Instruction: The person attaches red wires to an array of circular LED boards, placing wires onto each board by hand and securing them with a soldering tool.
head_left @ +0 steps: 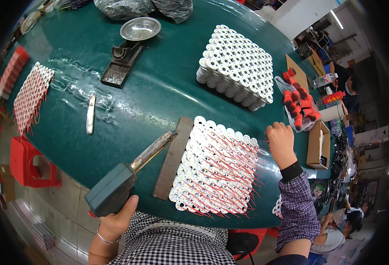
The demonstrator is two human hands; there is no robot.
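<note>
My left hand [118,218] is closed round the handle of a dark green soldering gun [110,190]. Its long barrel slants up and right, and the tip ends over a flat brown bar [172,161]. Right beside that bar lies a panel of round white circuit boards [196,152], with many thin red wires [229,176] across it, trailing off its right side. My right hand [280,140] is just past the panel's upper right corner, fingers curled together. A bit of thin red wire shows at its fingertips; the rest is hidden.
A tall stack of similar white panels [238,62] stands farther back. Red-handled brushes [300,104] fill a plastic bag at right, near a cardboard box [319,145]. A metal dish [140,29], black tray [116,73] and metal strip [90,115] lie left; wired panels [33,95] hang over the edge.
</note>
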